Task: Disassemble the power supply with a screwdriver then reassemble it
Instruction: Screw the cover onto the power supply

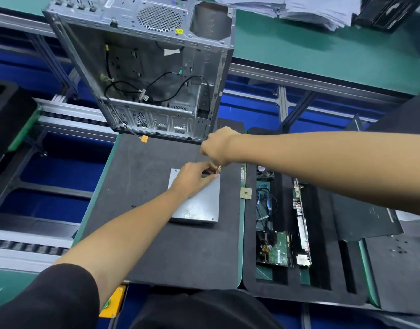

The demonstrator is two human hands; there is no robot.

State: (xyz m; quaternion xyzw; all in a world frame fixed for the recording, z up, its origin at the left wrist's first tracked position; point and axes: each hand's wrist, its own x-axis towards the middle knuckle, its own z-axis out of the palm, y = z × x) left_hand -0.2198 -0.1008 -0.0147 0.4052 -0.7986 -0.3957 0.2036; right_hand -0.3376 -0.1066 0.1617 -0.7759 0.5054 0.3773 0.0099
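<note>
A grey metal power supply (200, 205) lies flat on the dark mat (156, 233) in the middle of the bench. My left hand (192, 179) rests on its top near the far right corner, fingers reaching toward the tool tip. My right hand (218, 146) is curled around a screwdriver (218, 167), of which only a short yellowish piece shows below the fist, pointing down at that same far right corner. The screw itself is hidden by my fingers.
An open, emptied computer case (156, 74) stands at the mat's far edge with loose cables inside. A CPU chip (246, 193) lies right of the power supply. A foam tray (322, 257) on the right holds a hard drive (275, 250), a fan and circuit boards.
</note>
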